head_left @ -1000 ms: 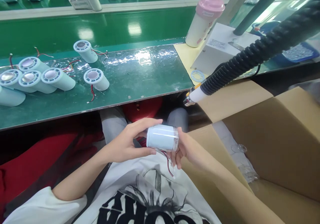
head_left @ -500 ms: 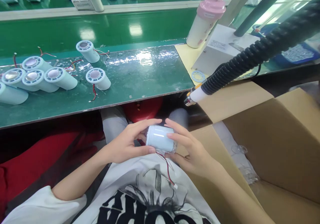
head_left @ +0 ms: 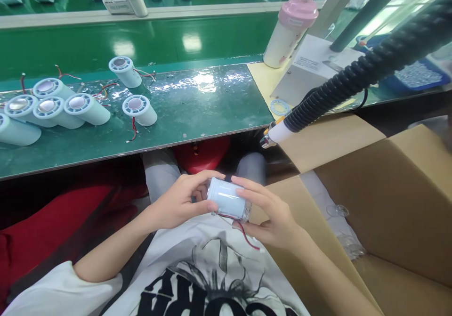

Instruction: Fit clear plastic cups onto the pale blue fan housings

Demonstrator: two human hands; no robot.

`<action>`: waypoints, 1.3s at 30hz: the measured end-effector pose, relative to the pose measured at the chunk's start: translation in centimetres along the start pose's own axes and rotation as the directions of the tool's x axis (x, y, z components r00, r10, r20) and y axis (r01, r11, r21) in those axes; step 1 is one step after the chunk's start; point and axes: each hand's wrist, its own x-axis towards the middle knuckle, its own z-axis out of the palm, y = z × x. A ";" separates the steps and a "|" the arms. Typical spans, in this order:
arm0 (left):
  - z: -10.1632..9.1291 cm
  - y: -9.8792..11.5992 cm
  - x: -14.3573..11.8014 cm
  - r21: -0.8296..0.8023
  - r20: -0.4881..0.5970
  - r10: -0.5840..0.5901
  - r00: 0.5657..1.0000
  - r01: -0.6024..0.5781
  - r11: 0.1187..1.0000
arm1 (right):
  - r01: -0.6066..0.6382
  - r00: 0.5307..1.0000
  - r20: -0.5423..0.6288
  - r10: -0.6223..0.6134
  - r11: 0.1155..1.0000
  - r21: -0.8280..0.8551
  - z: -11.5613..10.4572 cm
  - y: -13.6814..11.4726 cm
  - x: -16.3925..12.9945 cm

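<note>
A pale blue cylinder with a red and black wire lead lies on its side between my two hands, just above my lap. Clear film shows at its right end. My left hand grips the left end, thumb on the near side and fingers round the far side. Around the right end, my right hand has its fingertips on the top and its thumb underneath by the wires. The cylinder's inner ends are hidden from me.
Several similar wired cylinders lie on the green bench. A black corrugated hose with a metal nozzle juts in from the right. Below it stands an open cardboard box; a pink-lidded cup stands behind.
The cylinder has tilted slightly, its right end dropping a little. Its wire lead has swung to the right. Both hands keep hold of it, with the right fingers shifted slightly.
</note>
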 end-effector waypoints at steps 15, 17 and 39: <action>0.2 -0.9 0.6 0.202 -0.086 0.403 0.911 -0.380 0.903 | -0.203 0.961 -0.126 0.248 0.935 0.291 0.8 0.1 -0.8; 0.4 -0.7 0.9 0.201 -0.108 0.394 0.913 -0.368 0.908 | -0.105 0.979 -0.162 0.126 0.986 0.132 0.7 0.1 -0.6; 2.6 -0.3 1.6 -0.051 -0.325 0.294 0.899 -0.327 0.944 | -0.024 0.960 -0.274 0.050 0.995 0.097 1.5 0.6 -1.4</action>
